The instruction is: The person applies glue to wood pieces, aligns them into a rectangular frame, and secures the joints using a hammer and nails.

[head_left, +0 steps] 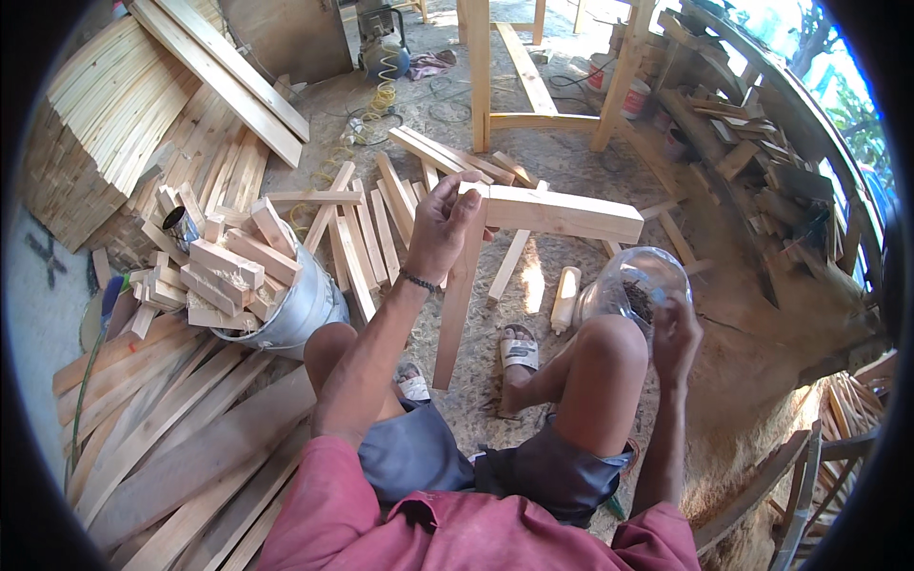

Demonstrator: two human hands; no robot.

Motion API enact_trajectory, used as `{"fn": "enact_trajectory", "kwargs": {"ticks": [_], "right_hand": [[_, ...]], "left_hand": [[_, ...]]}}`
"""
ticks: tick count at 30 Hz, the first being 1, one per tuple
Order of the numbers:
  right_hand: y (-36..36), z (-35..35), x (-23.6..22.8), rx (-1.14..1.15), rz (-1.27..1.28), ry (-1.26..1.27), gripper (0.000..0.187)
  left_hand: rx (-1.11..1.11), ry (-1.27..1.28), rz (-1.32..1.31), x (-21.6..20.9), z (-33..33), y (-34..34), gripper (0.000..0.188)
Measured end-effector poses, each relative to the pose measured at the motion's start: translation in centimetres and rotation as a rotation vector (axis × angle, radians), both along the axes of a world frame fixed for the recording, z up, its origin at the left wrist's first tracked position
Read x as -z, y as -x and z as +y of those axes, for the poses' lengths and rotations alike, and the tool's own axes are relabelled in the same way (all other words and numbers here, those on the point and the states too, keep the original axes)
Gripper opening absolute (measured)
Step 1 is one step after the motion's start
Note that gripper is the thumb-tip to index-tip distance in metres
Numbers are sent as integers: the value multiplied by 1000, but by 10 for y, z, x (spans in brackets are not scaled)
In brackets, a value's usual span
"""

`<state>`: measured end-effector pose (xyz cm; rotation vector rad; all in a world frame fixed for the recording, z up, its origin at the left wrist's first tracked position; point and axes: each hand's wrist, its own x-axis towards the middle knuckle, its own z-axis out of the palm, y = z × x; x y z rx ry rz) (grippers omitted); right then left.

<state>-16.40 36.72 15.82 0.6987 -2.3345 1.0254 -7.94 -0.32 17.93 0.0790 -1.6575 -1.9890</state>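
My left hand (443,228) is closed around the corner of an L-shaped wooden frame piece (562,211). One arm of it points right; the other, a wooden leg (461,309), hangs down toward the floor between my feet. By my right knee, my right hand (676,338) is at the side of a clear plastic jar (652,276). Small dark pieces, perhaps nails or screws, lie inside the jar. The fingers of that hand are blurred and partly hidden, so what they hold is unclear. A whitish squeeze bottle (565,300) stands beside the jar.
A metal bucket (309,309) full of short wood blocks stands to my left, above long boards (190,447). Loose wooden strips (367,228) lie ahead. An upright wooden frame (543,121) and an air compressor (386,57) stand farther off. Stacked planks (124,86) fill the far left.
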Motion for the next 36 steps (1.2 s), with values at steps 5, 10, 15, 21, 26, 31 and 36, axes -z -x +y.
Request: {"fn": "enact_trajectory", "kwargs": {"ticks": [5, 10, 15, 21, 26, 31, 36], "right_hand": [[20, -27, -14, -74, -138, 35, 13], [3, 11, 158, 77, -563, -130, 15], [-62, 16, 257, 140, -908, -412, 17], [-92, 17, 294, 180, -1040, -552, 19], [-99, 16, 293, 175, -1097, -559, 21], [-110, 26, 251, 147, -1172, -383, 23], [-95, 22, 102, 82, -1238, -21, 25]], "left_hand": [[-113, 113, 51, 6, 3, 1, 58], [-119, 111, 116, 21, 27, 6, 65], [-207, 119, -19, 76, 29, -16, 58], [-302, 380, -269, 115, 23, -41, 58], [-227, 395, -331, 105, 8, -66, 56], [-344, 618, -259, 104, 17, -82, 52], [-444, 446, -134, 115, 40, -94, 48]]}}
